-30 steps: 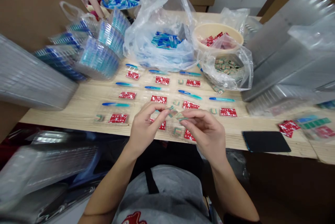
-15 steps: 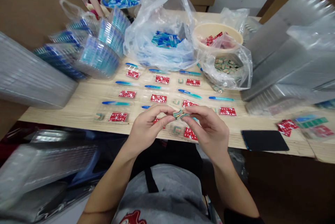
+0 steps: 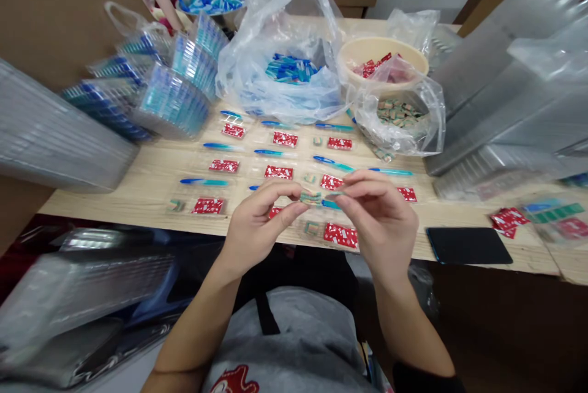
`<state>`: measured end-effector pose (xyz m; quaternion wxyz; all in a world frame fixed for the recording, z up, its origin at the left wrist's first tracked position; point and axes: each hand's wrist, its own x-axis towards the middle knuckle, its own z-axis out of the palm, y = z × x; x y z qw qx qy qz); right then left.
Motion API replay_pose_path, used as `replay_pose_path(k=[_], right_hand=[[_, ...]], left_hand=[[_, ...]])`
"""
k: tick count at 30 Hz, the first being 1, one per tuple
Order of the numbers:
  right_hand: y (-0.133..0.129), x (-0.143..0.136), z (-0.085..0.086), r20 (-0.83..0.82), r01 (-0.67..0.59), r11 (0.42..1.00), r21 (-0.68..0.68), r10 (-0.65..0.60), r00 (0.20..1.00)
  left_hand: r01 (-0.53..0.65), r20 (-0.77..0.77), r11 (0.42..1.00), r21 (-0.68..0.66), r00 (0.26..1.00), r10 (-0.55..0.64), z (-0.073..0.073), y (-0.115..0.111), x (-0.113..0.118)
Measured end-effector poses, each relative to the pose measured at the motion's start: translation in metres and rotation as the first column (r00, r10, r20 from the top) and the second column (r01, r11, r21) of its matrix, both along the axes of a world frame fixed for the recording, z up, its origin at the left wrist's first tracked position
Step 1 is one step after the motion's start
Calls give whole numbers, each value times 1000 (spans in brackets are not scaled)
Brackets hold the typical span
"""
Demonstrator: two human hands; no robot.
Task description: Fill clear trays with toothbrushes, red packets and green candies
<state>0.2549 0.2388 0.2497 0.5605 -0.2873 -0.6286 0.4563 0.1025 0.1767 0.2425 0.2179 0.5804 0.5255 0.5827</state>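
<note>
My left hand (image 3: 257,221) pinches a small stack of green-and-tan striped pieces (image 3: 311,198) between thumb and fingers. To its right, my right hand (image 3: 383,218) is closed on a thin greenish piece (image 3: 337,193), apart from the stack. Beneath and around both hands lie clear plastic trays, several bearing a blue pen (image 3: 203,182) and a red patterned packet (image 3: 207,205). Some trays also hold a small striped piece (image 3: 175,204). One red packet (image 3: 340,234) lies just below the hands, near the table's front edge.
Behind the trays sit a bag of blue pens (image 3: 291,68), a cream bowl (image 3: 383,44) of red packets and a bag of striped pieces (image 3: 399,112). Stacked clear trays (image 3: 59,130) flank the left; more (image 3: 514,99) stand right. A black phone (image 3: 468,245) lies front right.
My right hand has moved right, away from my left hand, with a thin piece now separate from the stack. My left hand has barely moved.
</note>
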Motion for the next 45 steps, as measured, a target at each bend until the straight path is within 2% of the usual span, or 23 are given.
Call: replay_pose_path(k=[4, 8, 11, 17, 20, 23, 25, 27, 31, 36, 39, 42, 45], right_hand=[[7, -5, 5, -9, -77, 990, -120, 77, 997], [11, -7, 0, 33, -164, 979, -121, 169, 985], [13, -4, -10, 69, -188, 977, -100, 195, 978], [15, 6, -37, 151, -191, 968, -160, 215, 965], [16, 5, -49, 112, -151, 954, -261, 185, 976], [20, 0, -57, 59, -154, 882, -445, 201, 978], [21, -6, -61, 31, -157, 834, -528, 204, 979], [22, -12, -65, 21, -143, 816, -560, 187, 982], [25, -23, -69, 46, -139, 835, -532, 192, 980], [33, -38, -68, 73, -251, 835, -489, 325, 943], [40, -49, -65, 148, -318, 841, -438, 417, 897], [57, -66, -61, 241, -354, 824, -443, 490, 838], [86, -93, -60, 362, -304, 838, -454, 485, 796]], left_hand=[[29, 33, 999, -45, 999, -28, 2, 3, 3], [-104, 16, 994, -14, 994, 104, -5, 8, 8], [-185, -87, 982, 32, 978, 187, -14, 12, 9], [-180, -349, 978, 104, 914, 205, -33, 20, 10], [-154, -421, 982, 110, 887, 187, -46, 22, 14], [-181, -449, 978, 102, 869, 208, -60, 24, 17], [-219, -439, 972, 89, 867, 236, -67, 25, 17], [-248, -411, 966, 77, 875, 258, -73, 27, 15], [-267, -345, 963, 43, 900, 265, -80, 26, 8], [-316, -240, 949, -12, 922, 304, -85, 16, -3], [-371, -197, 928, -28, 912, 359, -85, 9, -12], [-391, -178, 917, -73, 910, 374, -87, 1, -24], [-416, -155, 901, -118, 904, 398, -89, -6, -37]])
